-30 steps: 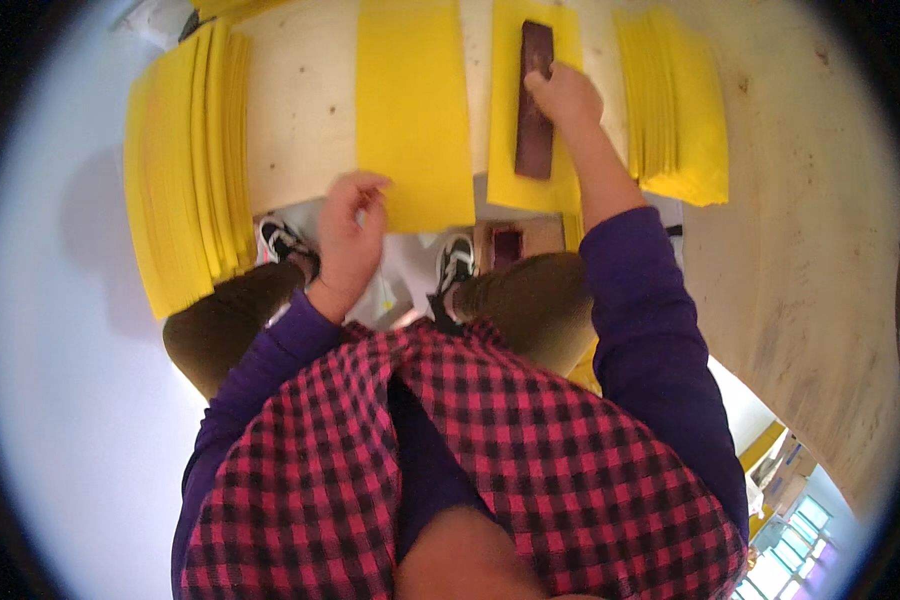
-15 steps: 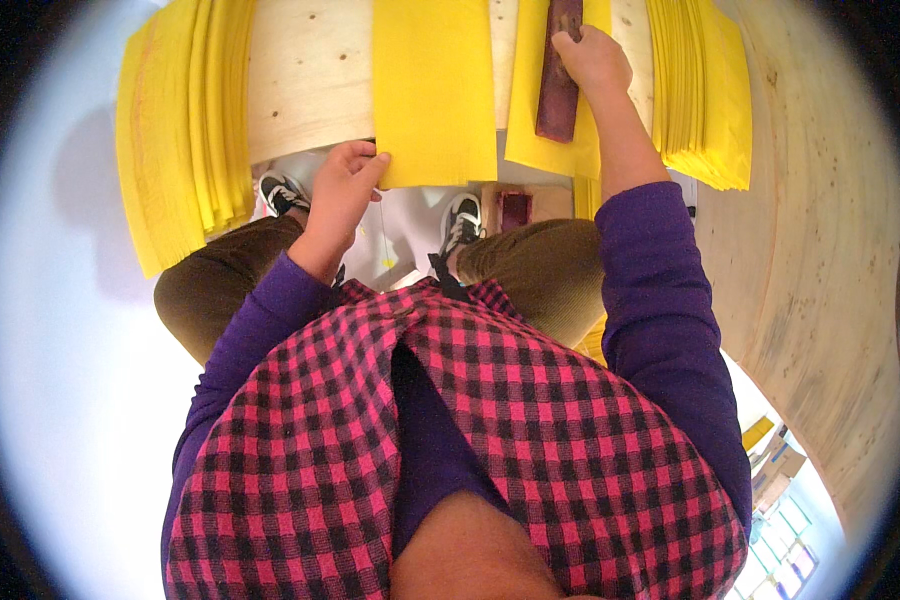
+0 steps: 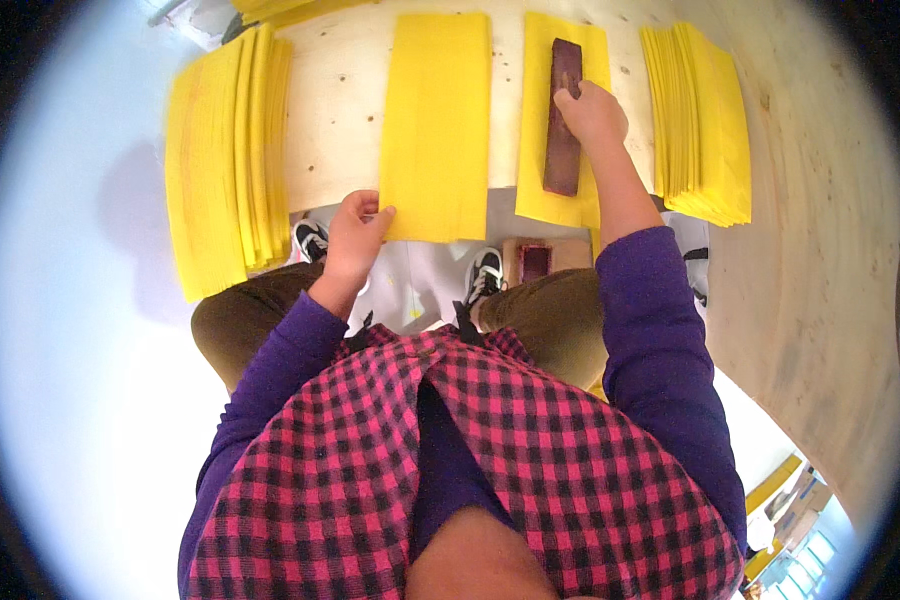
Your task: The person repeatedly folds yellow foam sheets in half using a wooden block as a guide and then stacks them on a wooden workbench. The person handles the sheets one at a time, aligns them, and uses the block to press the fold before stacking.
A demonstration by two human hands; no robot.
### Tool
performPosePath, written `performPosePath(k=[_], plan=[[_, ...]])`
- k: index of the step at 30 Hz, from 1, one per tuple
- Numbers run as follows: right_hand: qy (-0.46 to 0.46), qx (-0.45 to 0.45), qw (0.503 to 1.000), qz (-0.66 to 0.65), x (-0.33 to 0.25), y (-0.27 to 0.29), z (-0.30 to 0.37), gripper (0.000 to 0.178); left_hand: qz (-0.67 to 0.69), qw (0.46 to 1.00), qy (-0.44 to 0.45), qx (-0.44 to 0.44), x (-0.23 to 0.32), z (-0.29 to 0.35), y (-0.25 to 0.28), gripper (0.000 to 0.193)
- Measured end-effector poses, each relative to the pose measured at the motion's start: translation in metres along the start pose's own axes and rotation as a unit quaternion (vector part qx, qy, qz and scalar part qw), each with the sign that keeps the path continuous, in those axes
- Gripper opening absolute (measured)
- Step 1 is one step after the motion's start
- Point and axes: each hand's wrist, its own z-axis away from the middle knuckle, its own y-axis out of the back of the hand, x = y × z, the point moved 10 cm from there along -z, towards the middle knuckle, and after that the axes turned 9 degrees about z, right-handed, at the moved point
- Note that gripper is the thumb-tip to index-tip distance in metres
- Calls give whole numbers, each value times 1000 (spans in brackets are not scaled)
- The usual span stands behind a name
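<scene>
A flat yellow cloth-like strip [image 3: 437, 130] lies on the wooden table, its near end hanging over the front edge. My left hand [image 3: 355, 245] has its fingers closed on that strip's near left corner. To the right, another yellow strip [image 3: 530, 190] lies with a long dark maroon block [image 3: 563, 150] on top of it. The fingers of my right hand [image 3: 595, 118] are wrapped round the block's right side, thumb on its upper face. Whether the block presses on the strip or hovers just above, I cannot tell.
Thick piles of yellow strips stand at the left [image 3: 215, 170] and right [image 3: 700, 120], draped over the edge of the light wooden table [image 3: 335, 110]. Below, between my legs and the table, sits a small tan board with a dark red rectangular piece [image 3: 535, 262].
The view has shifted, so table, strips and hands sit lower in the picture and the strips' far ends show. Both hands keep their hold; the block stays in place on its strip.
</scene>
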Motion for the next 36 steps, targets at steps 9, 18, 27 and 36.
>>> performPosePath(k=[9, 18, 27, 36], plan=[[-2, -6, 1000, -15, 1, 0, 1, 39, -149, 976, -161, -4, 48, -24, -12, 42], [-1, -10, 1000, -25, 1, 3, 4, 39, 29, 998, 10, -56, 54, -88, -42, 39], [-7, -26, 999, -42, 4, -1, 2, 40, 231, 957, 77, -154, 66, -90, -40, 30], [-1, -18, 998, -53, 4, 1, 4, 40, 54, 997, 13, -52, 67, -106, 44, 40]])
